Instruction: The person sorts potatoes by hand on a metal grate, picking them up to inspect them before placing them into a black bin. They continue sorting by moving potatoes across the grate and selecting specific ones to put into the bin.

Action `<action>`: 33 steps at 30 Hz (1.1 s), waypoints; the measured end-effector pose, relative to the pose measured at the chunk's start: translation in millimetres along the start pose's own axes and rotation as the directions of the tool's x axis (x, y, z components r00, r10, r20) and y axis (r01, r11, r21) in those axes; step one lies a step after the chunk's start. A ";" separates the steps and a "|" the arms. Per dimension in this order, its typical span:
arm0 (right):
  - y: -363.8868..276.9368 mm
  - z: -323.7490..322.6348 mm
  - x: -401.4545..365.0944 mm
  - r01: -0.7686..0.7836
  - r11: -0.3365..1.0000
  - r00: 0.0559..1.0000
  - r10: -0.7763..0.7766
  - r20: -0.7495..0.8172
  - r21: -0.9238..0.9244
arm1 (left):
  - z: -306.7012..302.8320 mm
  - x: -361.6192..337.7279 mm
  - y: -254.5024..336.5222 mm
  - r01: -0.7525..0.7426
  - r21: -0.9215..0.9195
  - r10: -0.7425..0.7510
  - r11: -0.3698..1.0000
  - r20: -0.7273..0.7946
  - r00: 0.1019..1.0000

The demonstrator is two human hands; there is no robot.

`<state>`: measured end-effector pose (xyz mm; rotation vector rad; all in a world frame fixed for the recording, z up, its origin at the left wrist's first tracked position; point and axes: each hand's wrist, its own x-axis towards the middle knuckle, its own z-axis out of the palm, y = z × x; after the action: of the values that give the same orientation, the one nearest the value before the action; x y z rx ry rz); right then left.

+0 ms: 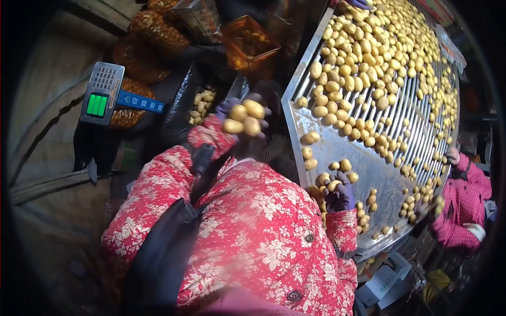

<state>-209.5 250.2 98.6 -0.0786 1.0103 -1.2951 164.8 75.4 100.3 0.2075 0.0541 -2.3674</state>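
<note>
My left hand [224, 109], in a purple glove, cradles several potatoes [251, 125] beside a bin lined with black plastic [179, 100]. Smaller potatoes [203, 102] lie inside that bin. Over the near edge of the metal sorting table [321, 137], my right hand [342, 196], also purple-gloved, has its fingers curled around potatoes [333, 185]. More potatoes lie close by it on the sheet metal. Part of the left hand is hidden behind its potatoes.
A heap of potatoes [363, 47] covers the table's slatted far part. A person in a pink jacket [464, 205] reaches in at the right. To the left stand a scale display [101, 94], filled mesh bags [155, 31] and an orange basket [250, 39]. White boxes [385, 282] sit below the table.
</note>
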 end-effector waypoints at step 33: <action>62.9 -145.3 -60.4 0.196 0.657 0.729 -0.594 -0.340 -0.728 | 80.2 209.4 80.9 0.176 0.549 0.018 0.817 -0.330 0.944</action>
<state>-252.7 389.0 11.4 -0.5323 2.0453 -1.3407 61.7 -134.5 146.5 0.9018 -0.5169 -2.3462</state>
